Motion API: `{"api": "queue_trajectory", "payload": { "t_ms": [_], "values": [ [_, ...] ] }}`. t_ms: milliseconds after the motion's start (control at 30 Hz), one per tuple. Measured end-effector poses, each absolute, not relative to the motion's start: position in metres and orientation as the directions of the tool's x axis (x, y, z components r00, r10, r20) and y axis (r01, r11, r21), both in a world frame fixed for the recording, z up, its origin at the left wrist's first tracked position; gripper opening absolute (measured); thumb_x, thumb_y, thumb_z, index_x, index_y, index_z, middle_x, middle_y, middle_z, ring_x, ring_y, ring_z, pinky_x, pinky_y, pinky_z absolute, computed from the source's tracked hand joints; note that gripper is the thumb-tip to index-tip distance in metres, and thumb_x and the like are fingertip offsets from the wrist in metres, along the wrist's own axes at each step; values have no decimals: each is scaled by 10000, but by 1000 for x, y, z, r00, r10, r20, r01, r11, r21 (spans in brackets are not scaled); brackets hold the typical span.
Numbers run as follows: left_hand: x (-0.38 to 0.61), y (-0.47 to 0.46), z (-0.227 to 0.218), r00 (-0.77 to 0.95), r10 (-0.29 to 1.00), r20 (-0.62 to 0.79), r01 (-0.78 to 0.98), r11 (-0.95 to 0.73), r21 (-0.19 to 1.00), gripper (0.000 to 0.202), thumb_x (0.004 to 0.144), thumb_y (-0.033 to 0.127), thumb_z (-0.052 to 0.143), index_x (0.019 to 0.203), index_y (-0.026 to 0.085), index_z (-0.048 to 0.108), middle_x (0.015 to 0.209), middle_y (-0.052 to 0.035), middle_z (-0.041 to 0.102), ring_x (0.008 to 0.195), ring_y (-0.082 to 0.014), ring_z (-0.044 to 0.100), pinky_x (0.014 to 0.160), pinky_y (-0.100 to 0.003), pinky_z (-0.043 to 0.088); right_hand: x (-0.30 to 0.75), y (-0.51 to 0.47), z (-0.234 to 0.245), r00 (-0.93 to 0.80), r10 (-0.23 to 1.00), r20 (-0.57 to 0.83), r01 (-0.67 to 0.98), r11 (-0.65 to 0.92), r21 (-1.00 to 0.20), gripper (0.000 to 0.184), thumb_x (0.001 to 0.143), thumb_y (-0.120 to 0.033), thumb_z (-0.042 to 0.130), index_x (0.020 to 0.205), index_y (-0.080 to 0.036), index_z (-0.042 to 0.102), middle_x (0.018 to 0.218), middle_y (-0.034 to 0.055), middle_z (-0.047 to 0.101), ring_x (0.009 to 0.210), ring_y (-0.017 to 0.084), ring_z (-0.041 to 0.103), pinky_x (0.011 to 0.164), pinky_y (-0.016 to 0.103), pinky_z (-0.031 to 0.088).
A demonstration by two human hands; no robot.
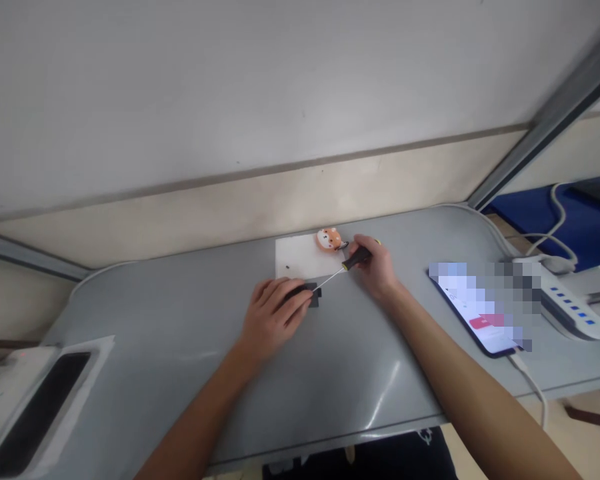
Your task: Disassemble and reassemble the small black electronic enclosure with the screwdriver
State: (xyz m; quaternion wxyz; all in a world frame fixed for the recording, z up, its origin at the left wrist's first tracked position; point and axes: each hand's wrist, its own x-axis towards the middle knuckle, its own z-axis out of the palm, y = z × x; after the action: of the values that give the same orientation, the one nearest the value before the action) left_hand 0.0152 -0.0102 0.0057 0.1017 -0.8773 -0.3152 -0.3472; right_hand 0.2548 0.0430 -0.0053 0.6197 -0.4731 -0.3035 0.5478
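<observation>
My right hand is closed around the dark, yellow-trimmed handle of a screwdriver. Its thin metal shaft slants down to the left, and the tip meets a small black block-like part on the grey table. Over that part lies my left hand, fingers bent and pressing it from above and the left. Much of the black part is hidden under these fingers, so its kind does not show. Just behind the hands is a white sheet bearing a tiny dark piece, too small to name.
An orange-and-white animal-face case sits on the sheet's far edge. To the right lie a lit phone with a white cable and a white power strip. A dark phone-like slab is at far left. A low wall closes the back.
</observation>
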Motion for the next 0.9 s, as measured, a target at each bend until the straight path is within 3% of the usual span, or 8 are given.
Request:
{"api": "queue_trajectory", "payload": {
  "t_ms": [300, 400, 567, 900],
  "values": [
    [14, -10, 4, 540, 498, 679, 601, -793, 104, 209, 949, 79, 657, 1073, 242, 703, 1117, -46, 764, 1026, -186, 706, 950, -363, 480, 255, 48, -7, 305, 923, -233, -462, -70, -884, 290, 773, -434, 693, 609, -202, 634, 643, -3, 610, 582, 122, 513, 508, 261, 363],
    [16, -11, 2, 530, 502, 683, 587, -799, 132, 209, 957, 76, 652, 1078, 240, 700, 1116, -46, 764, 1032, -186, 703, 947, -365, 483, 251, 49, -14, 354, 917, -184, -321, -66, -945, 344, 837, -512, 670, 689, -202, 663, 698, 8, 658, 632, 138, 551, 554, 263, 404],
    [23, -18, -2, 546, 493, 677, 565, -814, 136, 204, 943, 90, 680, 1097, 223, 697, 1134, -60, 758, 1042, -204, 690, 961, -387, 490, 241, 45, -26, 230, 970, 79, 34, 73, -997, 512, 942, -675, 525, 837, -202, 690, 742, 20, 669, 648, 151, 541, 585, 279, 401],
    [32, -28, 9, 601, 415, 684, 578, -816, -12, 150, 947, 115, 682, 1067, 202, 700, 1052, -34, 767, 898, -177, 691, 865, -351, 500, 239, 40, -29, 37, 982, 187, 210, 175, -962, 533, 975, -689, 458, 935, -209, 686, 795, 34, 659, 718, 182, 576, 641, 296, 432]
  ]
}}
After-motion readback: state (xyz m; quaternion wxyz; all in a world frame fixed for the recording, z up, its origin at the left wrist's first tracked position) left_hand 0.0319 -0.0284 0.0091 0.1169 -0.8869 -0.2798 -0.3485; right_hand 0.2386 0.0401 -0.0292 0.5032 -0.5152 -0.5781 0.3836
